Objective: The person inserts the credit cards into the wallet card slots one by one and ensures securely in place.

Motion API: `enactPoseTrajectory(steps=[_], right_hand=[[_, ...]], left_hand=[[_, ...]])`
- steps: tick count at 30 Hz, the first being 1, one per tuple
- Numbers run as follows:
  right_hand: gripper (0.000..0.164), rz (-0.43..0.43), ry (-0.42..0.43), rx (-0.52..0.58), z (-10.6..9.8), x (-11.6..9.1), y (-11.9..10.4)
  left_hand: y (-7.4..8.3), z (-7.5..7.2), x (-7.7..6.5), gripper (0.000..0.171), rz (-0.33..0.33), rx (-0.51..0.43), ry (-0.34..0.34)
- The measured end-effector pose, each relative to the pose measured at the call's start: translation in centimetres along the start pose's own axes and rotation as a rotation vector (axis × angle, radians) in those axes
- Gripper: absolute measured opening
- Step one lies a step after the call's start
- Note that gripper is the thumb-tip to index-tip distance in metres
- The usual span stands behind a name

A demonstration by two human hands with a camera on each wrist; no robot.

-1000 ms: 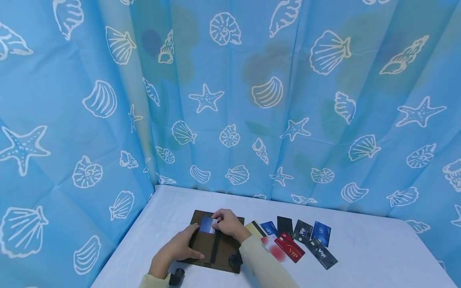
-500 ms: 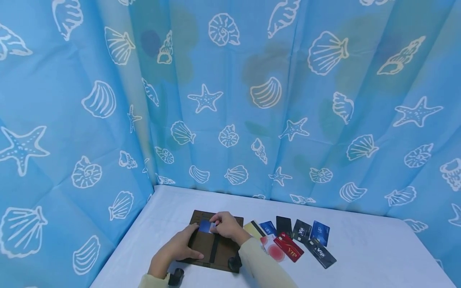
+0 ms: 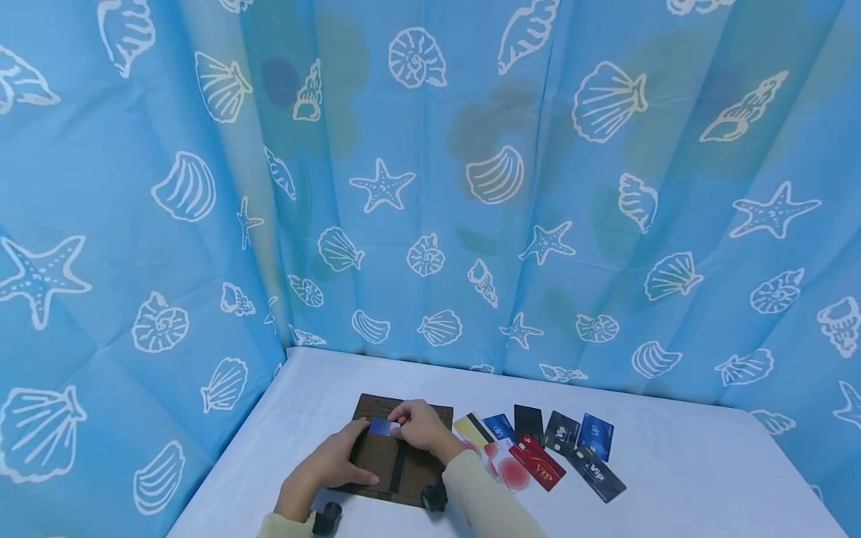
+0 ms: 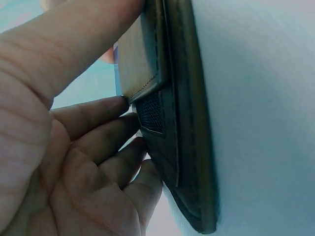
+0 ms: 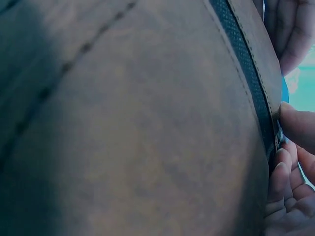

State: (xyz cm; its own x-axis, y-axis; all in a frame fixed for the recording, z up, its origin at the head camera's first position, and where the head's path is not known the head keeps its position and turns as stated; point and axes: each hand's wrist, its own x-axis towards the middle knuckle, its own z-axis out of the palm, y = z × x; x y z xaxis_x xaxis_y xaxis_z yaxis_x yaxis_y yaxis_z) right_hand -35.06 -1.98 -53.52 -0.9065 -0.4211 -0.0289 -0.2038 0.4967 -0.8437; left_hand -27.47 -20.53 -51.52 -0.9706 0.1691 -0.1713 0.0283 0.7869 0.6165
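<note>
An open brown wallet (image 3: pixel 377 457) with a dark strap down its middle lies on the table. My right hand (image 3: pixel 422 429) pinches a blue card (image 3: pixel 380 427) at its right end; the card's lower part is hidden in a wallet pocket. My left hand (image 3: pixel 334 458) spreads over the wallet's left side, fingertips near the card and thumb lower down. In the left wrist view, fingertips of the left hand (image 4: pixel 93 157) touch the wallet (image 4: pixel 189 128) beside a pocket corner. The right wrist view shows the wallet's leather (image 5: pixel 142 123) close up, with the right thumb (image 5: pixel 298 125) at its edge.
Several cards lie right of the wallet: a gold one (image 3: pixel 473 430), a red VIP card (image 3: pixel 538 463), a black one (image 3: pixel 528 423), a blue one (image 3: pixel 596 436) and a dark VIP card (image 3: pixel 599 475) among them. A blue shell-print curtain (image 3: pixel 430 187) stands behind the white table (image 3: pixel 699 463).
The blue card has slid down into the pocket, and less of it shows. My right hand has moved slightly down with it, while the left hand stays in place.
</note>
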Motion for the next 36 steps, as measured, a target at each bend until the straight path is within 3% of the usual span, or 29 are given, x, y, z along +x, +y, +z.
enactPoseTrajectory(steps=[13, 24, 36], right_hand=[[0.002, 0.000, -0.009, 0.008, -0.1, -0.5, -0.4], [0.017, -0.001, -0.057, -0.038, -0.1, -1.4, -0.4], [0.014, -0.043, -0.072, 0.000, 0.0, -1.2, 0.1]], left_hand=[[-0.1, -0.3, 0.4, 0.101, -0.007, 0.013, -0.002], [-0.4, 0.2, 0.2, 0.101, 0.002, -0.026, -0.035], [-0.7, 0.2, 0.1, 0.099, 0.028, -0.017, -0.009]])
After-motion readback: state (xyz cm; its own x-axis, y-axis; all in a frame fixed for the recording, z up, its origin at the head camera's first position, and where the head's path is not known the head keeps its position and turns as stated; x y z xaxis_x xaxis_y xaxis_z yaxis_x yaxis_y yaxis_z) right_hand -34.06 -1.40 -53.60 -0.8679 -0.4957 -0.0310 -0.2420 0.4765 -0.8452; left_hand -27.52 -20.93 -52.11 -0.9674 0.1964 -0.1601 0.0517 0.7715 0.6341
